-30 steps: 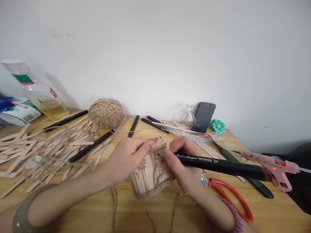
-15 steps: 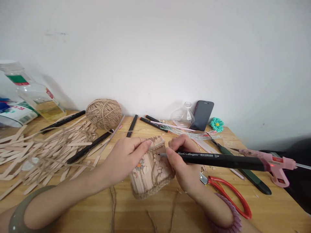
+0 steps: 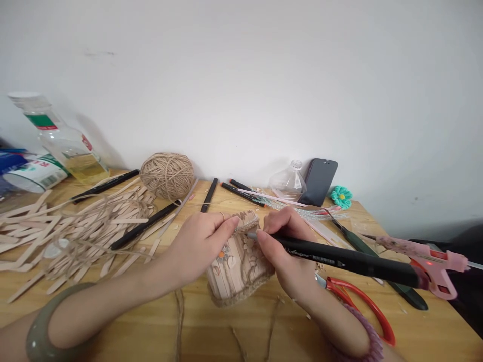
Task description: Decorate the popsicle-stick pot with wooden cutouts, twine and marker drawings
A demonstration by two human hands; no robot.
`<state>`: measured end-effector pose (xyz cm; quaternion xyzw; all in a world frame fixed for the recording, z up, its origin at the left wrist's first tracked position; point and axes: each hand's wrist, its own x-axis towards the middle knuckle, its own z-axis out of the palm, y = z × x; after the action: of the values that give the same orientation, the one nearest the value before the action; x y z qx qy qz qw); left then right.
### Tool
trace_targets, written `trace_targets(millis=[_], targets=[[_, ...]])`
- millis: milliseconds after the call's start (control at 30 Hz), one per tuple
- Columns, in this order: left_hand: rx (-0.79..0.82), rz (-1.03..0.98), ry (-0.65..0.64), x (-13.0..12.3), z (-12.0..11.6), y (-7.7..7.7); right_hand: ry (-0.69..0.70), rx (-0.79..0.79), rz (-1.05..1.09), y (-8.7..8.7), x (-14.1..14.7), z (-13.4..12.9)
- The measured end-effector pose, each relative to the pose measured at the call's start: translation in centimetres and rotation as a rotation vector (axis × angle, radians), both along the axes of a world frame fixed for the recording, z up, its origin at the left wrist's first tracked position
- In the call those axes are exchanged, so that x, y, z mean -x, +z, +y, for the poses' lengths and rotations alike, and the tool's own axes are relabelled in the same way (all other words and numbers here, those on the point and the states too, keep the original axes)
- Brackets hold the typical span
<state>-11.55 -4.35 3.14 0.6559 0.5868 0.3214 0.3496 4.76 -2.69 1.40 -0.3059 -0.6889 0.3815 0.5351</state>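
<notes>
A small wooden-stick holder [image 3: 231, 269], trimmed with twine at its top and bottom edges and decorated with flower shapes, is tilted just above the table. My left hand [image 3: 206, 241] grips its upper left edge, thumb on the near side. In my right hand [image 3: 289, 246] is a black marker pen [image 3: 347, 261], held between thumb and fingers, its grey tip at a flower near the rim. The other fingers of this hand lie by the holder's right side. Its far side is hidden.
Left are loose craft sticks [image 3: 94, 236], a twine ball [image 3: 167, 176] and a bottle [image 3: 75, 146]. Right are red-handled scissors [image 3: 377, 306], a pink glue gun [image 3: 433, 266] and a green-handled tool [image 3: 358, 239]. A phone [image 3: 320, 182] leans on the wall beside a clear bottle [image 3: 290, 181].
The marker tip has shifted slightly up toward the rim, and the pen's back end has dipped. The whole view has slid a little, moving everything rightward. Both grips are unchanged.
</notes>
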Motion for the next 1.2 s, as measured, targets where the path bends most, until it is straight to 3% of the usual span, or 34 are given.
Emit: trace_targets(millis=[367, 1200], targets=[[-0.014, 0.021, 0.001, -0.02, 0.05, 0.03, -0.006, -0.072, -0.073, -0.59, -0.15, -0.02], [-0.024, 0.036, 0.0, -0.02, 0.02, 0.11, 0.006, -0.037, -0.071, -0.55, -0.03, -0.21]])
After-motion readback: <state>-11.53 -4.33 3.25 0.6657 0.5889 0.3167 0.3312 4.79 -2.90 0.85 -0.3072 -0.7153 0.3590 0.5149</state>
